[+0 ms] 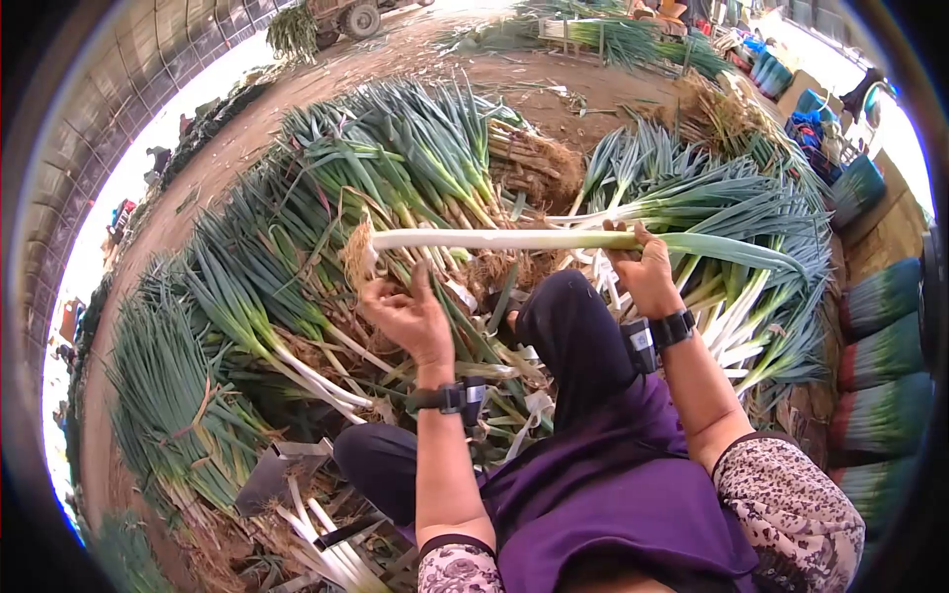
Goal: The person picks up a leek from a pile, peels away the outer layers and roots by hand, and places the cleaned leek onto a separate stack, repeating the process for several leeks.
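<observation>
A long green onion (494,239) lies level across the view, its white stalk stripped clean, with shaggy roots (357,255) at the left end and green leaves drooping at the right. My right hand (647,269) grips it where the white turns to green. Just below the root end is my left hand (409,318), palm up, fingers loosely curled and thumb apart, with nothing seen in it. Cleaned white onions (727,331) are piled beside my right forearm. Untrimmed green onions (297,247) with brown roots lie heaped beyond my left hand.
A metal plate-like piece (280,474) stands by my left knee, with white stalks beside it. Bundled onions with rooty ends (534,166) lie ahead. Several packed bundles (883,356) line the right side. A wheeled vehicle (358,20) stands far off on the dirt floor.
</observation>
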Demonstrator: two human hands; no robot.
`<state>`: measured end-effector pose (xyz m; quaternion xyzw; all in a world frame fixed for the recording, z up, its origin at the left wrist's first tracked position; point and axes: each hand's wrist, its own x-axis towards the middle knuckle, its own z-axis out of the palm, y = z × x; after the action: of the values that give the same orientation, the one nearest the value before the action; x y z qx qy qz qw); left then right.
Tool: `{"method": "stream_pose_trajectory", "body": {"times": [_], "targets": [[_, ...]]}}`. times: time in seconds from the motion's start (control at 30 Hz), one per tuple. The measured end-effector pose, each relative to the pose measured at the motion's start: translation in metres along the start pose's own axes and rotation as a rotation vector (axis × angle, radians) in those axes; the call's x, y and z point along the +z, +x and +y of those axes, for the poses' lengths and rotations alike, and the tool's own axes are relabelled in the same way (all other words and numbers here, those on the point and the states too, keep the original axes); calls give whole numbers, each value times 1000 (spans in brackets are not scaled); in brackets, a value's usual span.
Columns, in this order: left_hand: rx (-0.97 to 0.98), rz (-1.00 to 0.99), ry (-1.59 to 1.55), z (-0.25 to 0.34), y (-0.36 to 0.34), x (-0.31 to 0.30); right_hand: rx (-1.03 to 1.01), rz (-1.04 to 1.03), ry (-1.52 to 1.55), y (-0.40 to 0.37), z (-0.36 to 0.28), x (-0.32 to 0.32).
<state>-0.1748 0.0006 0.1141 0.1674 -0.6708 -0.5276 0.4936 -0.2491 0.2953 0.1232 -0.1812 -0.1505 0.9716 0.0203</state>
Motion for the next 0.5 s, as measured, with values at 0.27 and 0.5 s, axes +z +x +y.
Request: {"method": "stream_pose_trajectory", "body": {"times": [0.27, 0.5], "targets": [[430, -371, 595, -6, 27, -42, -130, 49, -88, -9, -27, -11], [621, -820, 641, 18, -10, -66, -298, 185, -96, -27, -68, -4]]}}
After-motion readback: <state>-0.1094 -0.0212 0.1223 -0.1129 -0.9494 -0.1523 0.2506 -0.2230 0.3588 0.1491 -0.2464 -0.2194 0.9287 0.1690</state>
